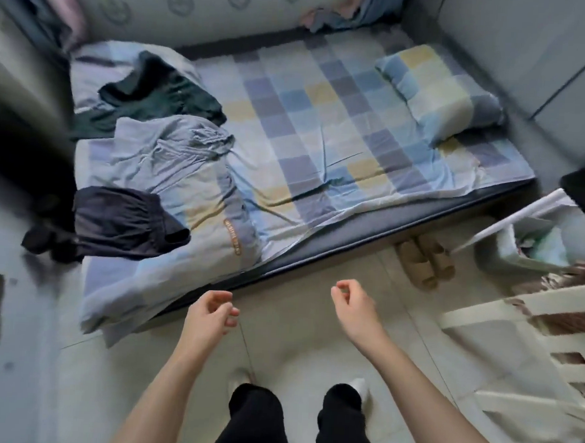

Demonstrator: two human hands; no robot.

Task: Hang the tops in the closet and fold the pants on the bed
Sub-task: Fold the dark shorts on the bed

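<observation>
A low bed (pixel 340 122) with a checked blue, yellow and grey sheet fills the upper view. On its left part lie a dark green garment (pixel 161 102), a light blue-grey garment (pixel 173 147) and a dark navy garment (pixel 121 222) that hangs over the near-left corner. My left hand (pixel 211 313) and my right hand (pixel 353 304) hover above the floor just in front of the bed edge, fingers loosely curled, holding nothing. Neither hand touches any garment.
A checked pillow (pixel 443 93) lies at the bed's right end. A pair of tan slippers (pixel 424 262) sits on the floor by the bed edge. A white slatted rack (pixel 532 335) and a pale bin (pixel 520 246) stand to the right.
</observation>
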